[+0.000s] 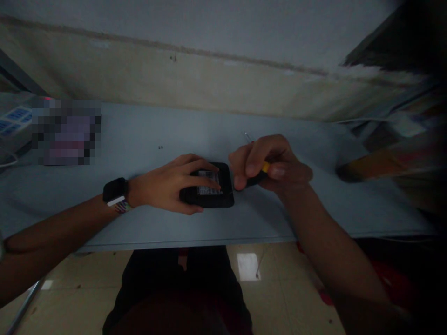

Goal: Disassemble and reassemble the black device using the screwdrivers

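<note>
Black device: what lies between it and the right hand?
In the head view, the dark front end of the yellow-banded tool held in the right hand; tip contact with the black device is unclear.

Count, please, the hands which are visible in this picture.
2. The left hand rests with spread fingers on the black device; the right hand grips a black-and-yellow tool just right of it. Neither is fully hidden.

From our head we look forward and down, near above our left hand (171, 184) and right hand (277, 153), wall (209, 77) beyond.
</note>
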{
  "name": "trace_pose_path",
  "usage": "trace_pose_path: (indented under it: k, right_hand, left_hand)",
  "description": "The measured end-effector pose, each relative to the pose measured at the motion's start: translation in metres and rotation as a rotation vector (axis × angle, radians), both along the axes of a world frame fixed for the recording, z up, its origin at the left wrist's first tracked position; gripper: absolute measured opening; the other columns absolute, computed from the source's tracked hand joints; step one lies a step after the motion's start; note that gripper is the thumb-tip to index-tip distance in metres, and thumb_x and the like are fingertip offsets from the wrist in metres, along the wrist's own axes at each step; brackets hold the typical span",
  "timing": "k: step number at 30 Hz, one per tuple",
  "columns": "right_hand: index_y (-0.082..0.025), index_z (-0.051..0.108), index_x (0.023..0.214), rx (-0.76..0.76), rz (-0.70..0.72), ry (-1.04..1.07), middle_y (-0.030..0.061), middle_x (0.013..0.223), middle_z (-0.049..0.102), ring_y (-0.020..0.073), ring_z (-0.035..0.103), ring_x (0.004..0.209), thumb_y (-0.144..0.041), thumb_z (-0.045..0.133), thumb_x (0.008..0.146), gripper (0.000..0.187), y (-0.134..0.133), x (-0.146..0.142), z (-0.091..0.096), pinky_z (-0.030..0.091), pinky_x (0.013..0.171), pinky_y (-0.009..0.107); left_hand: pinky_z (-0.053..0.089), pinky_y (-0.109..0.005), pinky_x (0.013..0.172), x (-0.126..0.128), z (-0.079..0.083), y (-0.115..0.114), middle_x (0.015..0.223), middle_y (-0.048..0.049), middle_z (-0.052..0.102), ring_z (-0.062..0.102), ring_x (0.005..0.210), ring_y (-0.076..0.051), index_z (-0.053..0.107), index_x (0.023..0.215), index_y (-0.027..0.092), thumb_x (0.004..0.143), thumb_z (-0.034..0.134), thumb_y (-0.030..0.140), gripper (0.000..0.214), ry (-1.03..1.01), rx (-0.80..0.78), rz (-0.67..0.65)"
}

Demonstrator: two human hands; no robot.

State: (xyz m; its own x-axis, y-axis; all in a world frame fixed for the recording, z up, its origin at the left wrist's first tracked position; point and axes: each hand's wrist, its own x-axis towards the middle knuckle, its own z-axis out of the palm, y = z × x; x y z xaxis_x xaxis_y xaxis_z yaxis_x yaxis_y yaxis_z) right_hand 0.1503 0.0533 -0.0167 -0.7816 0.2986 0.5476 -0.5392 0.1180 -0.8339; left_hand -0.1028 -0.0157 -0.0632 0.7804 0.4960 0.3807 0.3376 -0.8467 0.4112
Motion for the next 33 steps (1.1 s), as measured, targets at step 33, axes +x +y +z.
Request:
trace_pose_path:
  k: [33]
  right_hand:
    - [-0.029,0.053,0.090,-0.223,-0.106,-0.069,-0.0094,0.059,0.061,0.0176,0.060,0.062,-0.052,0.085,0.088,0.039,-0.028,-0.009,-0.004,0.056,0.079,0.036]
  left_hand:
    - [0.047,-0.058,0.119,-0.001,0.000,0.000,0.142,-0.0143,0.061,0.055,0.135,-0.037,0.067,0.139,0.029,0.090,0.082,0.049,0.054,0.008,-0.037,0.009]
